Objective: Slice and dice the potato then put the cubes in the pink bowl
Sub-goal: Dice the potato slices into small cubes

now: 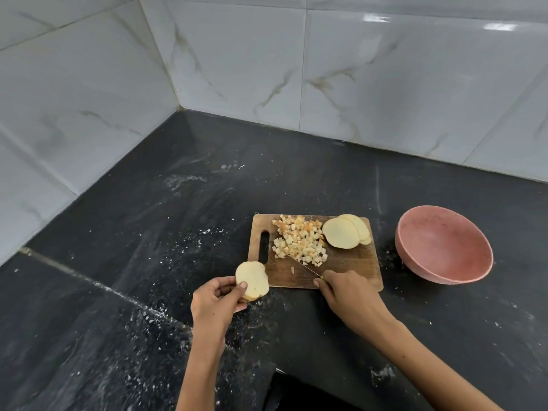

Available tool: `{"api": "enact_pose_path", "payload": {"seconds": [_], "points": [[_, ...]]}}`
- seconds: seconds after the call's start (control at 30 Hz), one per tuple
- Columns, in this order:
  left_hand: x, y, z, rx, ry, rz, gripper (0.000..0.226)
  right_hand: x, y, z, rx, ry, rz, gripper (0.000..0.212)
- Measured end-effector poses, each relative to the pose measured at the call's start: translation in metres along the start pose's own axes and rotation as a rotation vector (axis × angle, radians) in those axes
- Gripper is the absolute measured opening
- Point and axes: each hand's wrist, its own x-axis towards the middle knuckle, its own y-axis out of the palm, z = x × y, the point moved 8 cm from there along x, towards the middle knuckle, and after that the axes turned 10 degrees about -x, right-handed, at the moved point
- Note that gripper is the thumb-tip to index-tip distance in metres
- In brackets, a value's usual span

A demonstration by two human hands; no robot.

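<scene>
Now the left hand (218, 301) pinches potato slices (252, 280) just off the board's (350, 262) near-left corner, while the right hand (345, 293) grips the knife (305, 269), blade angled toward the cubes (299, 240).

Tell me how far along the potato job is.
Partly done: a pile of cubes lies on the board. In hand: the left hand holds slices off the board; the right hand holds the knife. Left: those, three more slices, and the empty pink bowl.
</scene>
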Motion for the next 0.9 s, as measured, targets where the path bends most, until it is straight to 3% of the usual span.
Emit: {"api": "enact_pose_path", "payload": {"seconds": [0.3,0.5,0.67,0.9], "points": [[-0.012,0.008,-0.005,-0.116,-0.034,0.052,0.017,0.012,-0.002,0.005,0.027,0.051,0.012,0.031],[-0.018,0.013,-0.006,-0.118,-0.051,0.077,0.018,-0.011,0.004,-0.009,-0.031,-0.025,0.056,0.037],[-0.031,0.048,-0.007,-0.079,-0.089,0.199,0.019,-0.019,-0.008,-0.040,0.113,0.120,-0.033,0.034],[-0.052,0.146,0.008,0.110,-0.103,0.433,0.018,-0.064,-0.001,-0.100,0.346,0.399,-0.064,0.032]]}}
